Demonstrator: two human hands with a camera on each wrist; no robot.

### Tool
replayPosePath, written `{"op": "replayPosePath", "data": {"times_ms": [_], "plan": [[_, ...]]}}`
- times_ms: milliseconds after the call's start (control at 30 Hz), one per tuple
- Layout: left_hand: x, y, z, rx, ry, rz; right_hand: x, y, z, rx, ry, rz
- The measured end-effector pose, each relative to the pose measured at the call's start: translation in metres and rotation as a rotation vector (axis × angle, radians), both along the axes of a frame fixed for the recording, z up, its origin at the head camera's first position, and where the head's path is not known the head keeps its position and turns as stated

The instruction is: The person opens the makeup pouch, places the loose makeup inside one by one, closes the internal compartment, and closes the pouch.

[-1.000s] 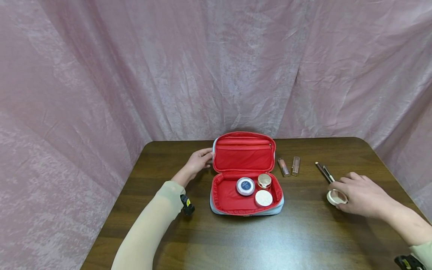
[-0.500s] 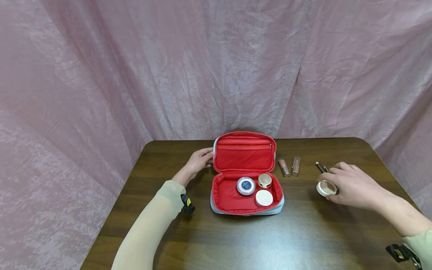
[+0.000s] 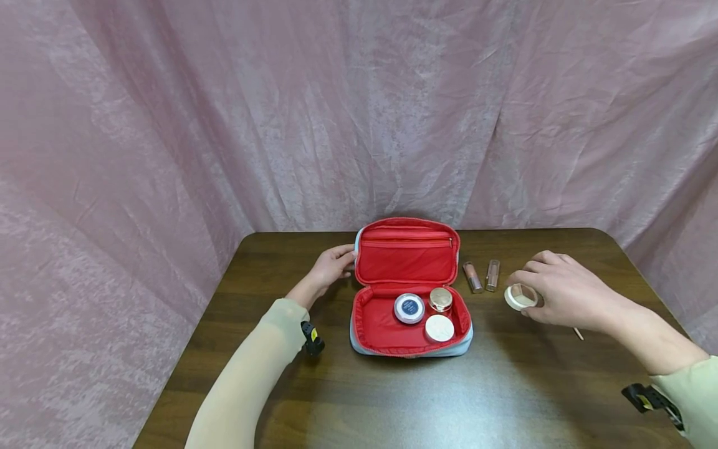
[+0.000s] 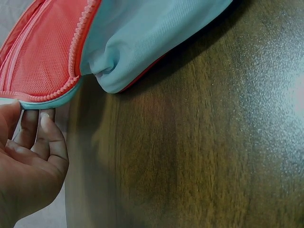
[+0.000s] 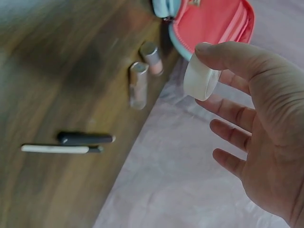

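Note:
A light-blue makeup bag [image 3: 387, 350] with red lining stands unzipped, its lid raised at the back. My left hand [image 3: 330, 269] pinches the lid's left edge; in the left wrist view the thumb [image 4: 10, 114] is at the front, with fingers behind. Inside the bag's right half sit a round case [image 3: 409, 308] with a dark-blue label, a gold-lidded jar [image 3: 440, 299] and a white round case [image 3: 439, 328]. Above the table, right of the bag, my right hand [image 3: 566, 293] pinches a white round powder compact [image 3: 520, 297] between thumb and fingers.
Two lip-gloss tubes, a pinkish one [image 3: 473, 277] and a clear one [image 3: 492, 275], lie right of the bag. A dark stick [image 5: 85, 138] and a white-handled one [image 5: 57, 149] lie under the right hand. A pink curtain [image 3: 359, 112] hangs behind the wooden table [image 3: 291, 399].
My right hand has lifted the powder compact and carried it left toward the bag, passing over the two sticks. The left hand stays on the lid.

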State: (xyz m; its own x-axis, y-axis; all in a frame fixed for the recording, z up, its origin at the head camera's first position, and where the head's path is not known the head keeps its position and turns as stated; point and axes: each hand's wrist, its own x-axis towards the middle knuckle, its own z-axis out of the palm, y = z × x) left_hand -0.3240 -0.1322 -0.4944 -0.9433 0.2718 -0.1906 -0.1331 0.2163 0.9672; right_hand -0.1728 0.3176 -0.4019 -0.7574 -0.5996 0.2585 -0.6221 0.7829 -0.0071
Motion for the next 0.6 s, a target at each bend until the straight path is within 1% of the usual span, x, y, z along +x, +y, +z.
{"op": "replayPosePath", "data": {"times_ms": [200, 367, 467, 600], "plan": [[0.001, 0.0, 0.001, -0.001, -0.001, 0.005, -0.007, -0.027, 0.007, -0.007, -0.021, 0.041], [0.0, -0.001, 0.001, -0.004, 0.001, 0.01, -0.012, -0.052, 0.01, -0.03, -0.011, 0.116], [0.0, -0.001, 0.001, -0.005, 0.001, 0.01, -0.016, -0.065, 0.011, -0.035, -0.014, 0.156], [0.001, -0.001, 0.003, -0.004, -0.004, 0.006, -0.021, -0.081, 0.01, -0.034, -0.031, 0.188]]}}
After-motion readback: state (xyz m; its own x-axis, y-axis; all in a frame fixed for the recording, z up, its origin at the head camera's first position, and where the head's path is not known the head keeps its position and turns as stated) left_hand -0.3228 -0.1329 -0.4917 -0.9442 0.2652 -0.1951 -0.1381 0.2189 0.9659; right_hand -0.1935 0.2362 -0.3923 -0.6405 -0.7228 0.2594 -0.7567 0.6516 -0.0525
